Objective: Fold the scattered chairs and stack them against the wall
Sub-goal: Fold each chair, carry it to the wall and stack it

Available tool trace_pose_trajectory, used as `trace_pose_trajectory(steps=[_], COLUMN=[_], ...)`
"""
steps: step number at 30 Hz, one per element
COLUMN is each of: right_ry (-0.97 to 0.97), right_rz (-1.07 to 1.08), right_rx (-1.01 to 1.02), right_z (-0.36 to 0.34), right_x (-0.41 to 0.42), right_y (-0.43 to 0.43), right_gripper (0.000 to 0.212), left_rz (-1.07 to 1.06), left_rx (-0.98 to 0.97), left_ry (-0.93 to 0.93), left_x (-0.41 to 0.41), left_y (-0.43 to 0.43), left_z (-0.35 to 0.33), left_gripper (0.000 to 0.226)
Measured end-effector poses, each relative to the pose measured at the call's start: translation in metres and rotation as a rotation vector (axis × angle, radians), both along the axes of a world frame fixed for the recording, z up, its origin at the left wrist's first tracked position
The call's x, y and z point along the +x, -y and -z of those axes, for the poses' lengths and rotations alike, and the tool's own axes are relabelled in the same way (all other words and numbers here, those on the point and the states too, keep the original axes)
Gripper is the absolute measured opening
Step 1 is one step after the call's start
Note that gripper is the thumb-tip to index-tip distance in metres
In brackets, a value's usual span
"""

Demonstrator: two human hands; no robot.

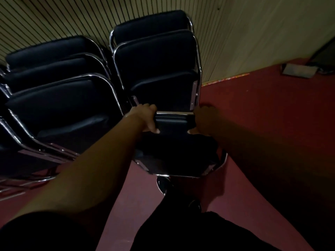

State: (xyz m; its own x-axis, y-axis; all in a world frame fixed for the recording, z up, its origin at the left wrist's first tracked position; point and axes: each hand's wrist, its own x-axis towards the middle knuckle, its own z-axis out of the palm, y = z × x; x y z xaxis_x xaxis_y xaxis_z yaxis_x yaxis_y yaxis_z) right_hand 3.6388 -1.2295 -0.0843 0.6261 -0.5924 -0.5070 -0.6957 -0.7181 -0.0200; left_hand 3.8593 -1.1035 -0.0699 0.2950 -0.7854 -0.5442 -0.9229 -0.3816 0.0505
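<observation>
Dim room, red floor (253,109), ribbed wall (54,19) at the back. Two stacks of black padded chrome-frame chairs lean on the wall: left stack (54,98) and right stack (155,57), side by side.

The front chair (172,124) is on the right stack's outer face, farthest from the wall. Its seat edge is held at both ends. The left hand (147,118) grasps it with fingers curled over the edge and thumb underneath. The right hand (204,120) is very dark but also looks wrapped round the edge.

Risks:
- The chair may not be nested flush. If let go early, it could tip away from the wall and take the stack with it.
- Fingers over the edge could get pinched between seat and frame if it is pushed in hard.
- The chrome is slick, so the grip could slip.
- A dark shape below the chair, maybe a shoe (163,183), could be hit by a dropped frame.
- Low light makes alignment hard to judge.
</observation>
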Motion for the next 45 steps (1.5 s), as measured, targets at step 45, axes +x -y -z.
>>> trace_pose_trajectory(steps=[45], right_ry=[0.033], right_rz=[-0.241], right_rx=[0.105], right_z=[-0.023], right_x=[0.200], right_y=[0.242], right_gripper=[0.090], left_rz=[-0.433], left_rx=[-0.057], left_ry=[0.093], left_x=[0.130], left_y=[0.168], left_z=[0.002], left_gripper=[0.086])
